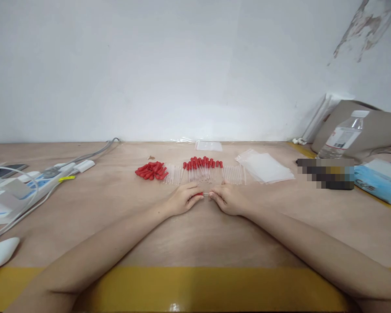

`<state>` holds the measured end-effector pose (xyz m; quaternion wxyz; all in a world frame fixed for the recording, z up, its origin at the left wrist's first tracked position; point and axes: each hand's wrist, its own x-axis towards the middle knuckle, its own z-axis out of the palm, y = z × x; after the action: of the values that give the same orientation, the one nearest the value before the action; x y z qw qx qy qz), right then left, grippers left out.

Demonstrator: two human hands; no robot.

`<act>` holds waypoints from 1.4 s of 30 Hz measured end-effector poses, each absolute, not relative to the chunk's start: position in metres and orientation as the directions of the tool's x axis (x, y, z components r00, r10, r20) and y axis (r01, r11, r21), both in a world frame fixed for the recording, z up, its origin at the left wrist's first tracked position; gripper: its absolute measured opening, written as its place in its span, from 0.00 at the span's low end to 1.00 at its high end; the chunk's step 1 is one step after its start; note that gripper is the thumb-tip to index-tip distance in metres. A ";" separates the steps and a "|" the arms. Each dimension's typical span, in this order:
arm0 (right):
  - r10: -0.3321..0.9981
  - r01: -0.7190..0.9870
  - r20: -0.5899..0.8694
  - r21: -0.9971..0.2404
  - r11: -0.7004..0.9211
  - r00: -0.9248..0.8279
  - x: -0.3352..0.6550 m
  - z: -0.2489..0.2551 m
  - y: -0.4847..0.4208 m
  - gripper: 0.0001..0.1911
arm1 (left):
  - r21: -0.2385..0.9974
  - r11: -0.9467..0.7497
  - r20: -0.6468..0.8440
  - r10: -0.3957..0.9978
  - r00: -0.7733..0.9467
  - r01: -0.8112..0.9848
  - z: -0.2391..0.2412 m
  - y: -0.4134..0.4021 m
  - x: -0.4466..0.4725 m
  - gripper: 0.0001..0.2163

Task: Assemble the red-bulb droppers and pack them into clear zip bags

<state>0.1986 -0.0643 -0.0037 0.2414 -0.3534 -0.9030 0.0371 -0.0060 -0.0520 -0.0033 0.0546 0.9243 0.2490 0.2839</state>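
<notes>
My left hand [183,198] pinches a small red rubber bulb [200,194] at its fingertips. My right hand [228,198] pinches the other end of a thin clear dropper tube [206,194] that joins the bulb between the two hands. Both hands rest on the wooden table [195,234]. Just beyond them stands a row of droppers with red bulbs [202,167]. A pile of loose red bulbs [151,170] lies to the left, with bare clear tubes [173,174] beside it and more clear tubes [234,174] on the right.
A stack of small clear plastic bags [265,167] lies at the right, one more bag [209,146] at the back. A water bottle [343,135], a cardboard sheet and a blue tissue pack [379,179] stand far right. Cables, a power strip [45,180] and a white mouse [0,252] occupy the left.
</notes>
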 end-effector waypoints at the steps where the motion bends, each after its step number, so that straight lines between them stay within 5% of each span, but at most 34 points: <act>1: 0.658 0.614 0.393 -0.248 0.749 -0.643 0.197 -0.001 -0.066 0.14 | 0.230 -0.875 0.498 0.482 0.721 0.426 -0.002 -0.051 -0.007 0.11; 7: 0.716 0.622 0.317 -0.355 0.698 -0.622 0.203 0.024 -0.057 0.14 | 0.036 -0.825 0.497 0.504 0.706 0.564 0.028 -0.044 -0.025 0.17; 11: 0.943 0.816 0.258 -0.484 0.315 -0.211 0.217 0.033 -0.021 0.16 | 0.041 -0.484 0.564 0.734 0.380 0.874 0.041 -0.029 -0.050 0.15; 15: 0.967 0.866 0.251 -0.493 0.089 0.044 0.214 0.027 0.014 0.11 | 0.051 -0.232 0.526 0.833 0.172 0.971 0.034 -0.014 -0.068 0.11; 22: 0.972 0.868 0.225 -0.494 0.055 0.066 0.203 0.018 0.028 0.15 | -0.002 -0.146 0.458 0.879 0.131 0.989 0.026 -0.011 -0.073 0.12; 32: 0.992 0.888 0.104 -0.460 -0.015 0.070 0.246 0.022 0.019 0.06 | -0.009 -0.105 0.403 0.910 0.100 0.994 0.024 -0.009 -0.073 0.10; 42: 0.992 0.941 0.044 -0.325 -0.097 0.118 0.221 0.028 0.012 0.14 | -0.043 -0.083 0.439 0.893 0.093 0.996 0.017 -0.009 -0.073 0.10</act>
<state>0.2211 0.0119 0.0277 0.1380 -0.7348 -0.6576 0.0933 -0.0729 -0.0085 0.0165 -0.1681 0.7200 0.6559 0.1520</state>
